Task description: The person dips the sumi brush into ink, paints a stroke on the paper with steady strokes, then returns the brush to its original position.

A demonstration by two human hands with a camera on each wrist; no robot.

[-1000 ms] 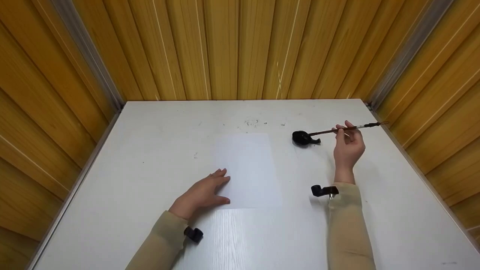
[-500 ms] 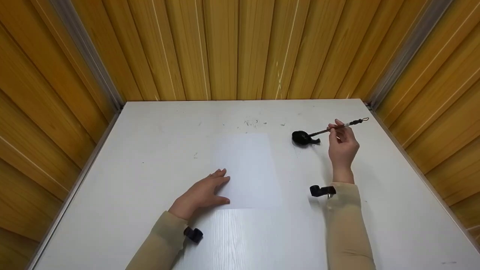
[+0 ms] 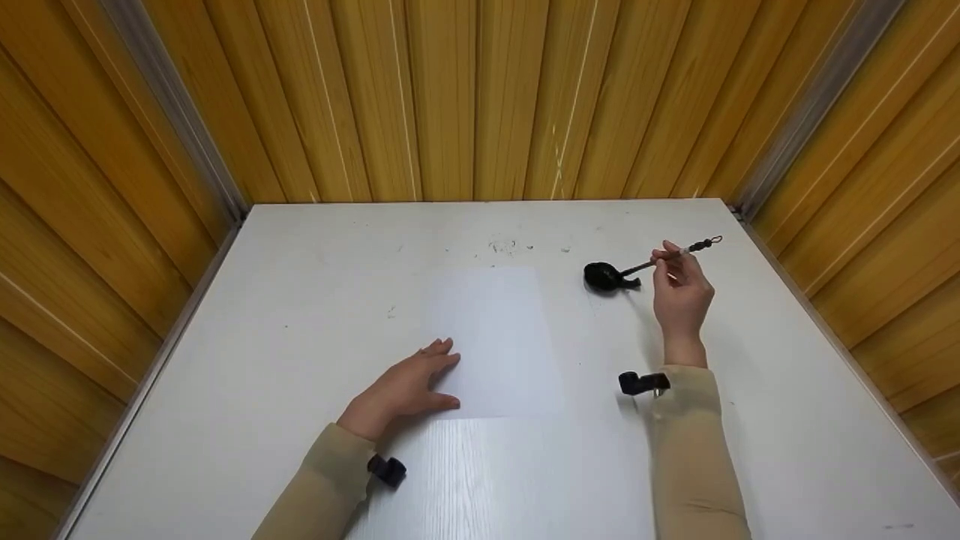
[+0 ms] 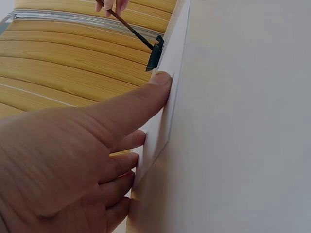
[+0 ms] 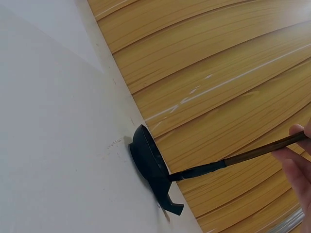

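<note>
A writing brush (image 3: 636, 268) with a brown shaft and a looped end is pinched between the thumb and fingers of my right hand (image 3: 682, 300). Its dark tip (image 5: 197, 172) meets the rim of a small black ink dish (image 5: 148, 158) with a curved handle, which stands at the right of the table. My left hand (image 3: 401, 386) rests at the left edge of a blank white sheet of paper (image 3: 502, 337), its fingers spread. In the left wrist view the thumb (image 4: 158, 80) lies on the paper near its edge.
The white table (image 3: 300, 285) has several dark smudges (image 3: 504, 245) behind the paper. Yellow wood-patterned walls (image 3: 480, 97) stand at the back and both sides, with metal posts in the corners. Black wrist cameras (image 3: 387, 470) sit on both cuffs.
My right hand has shifted left toward the dish, and the brush's looped end has swung left and tilted up. The left hand, paper and dish have stayed in place.
</note>
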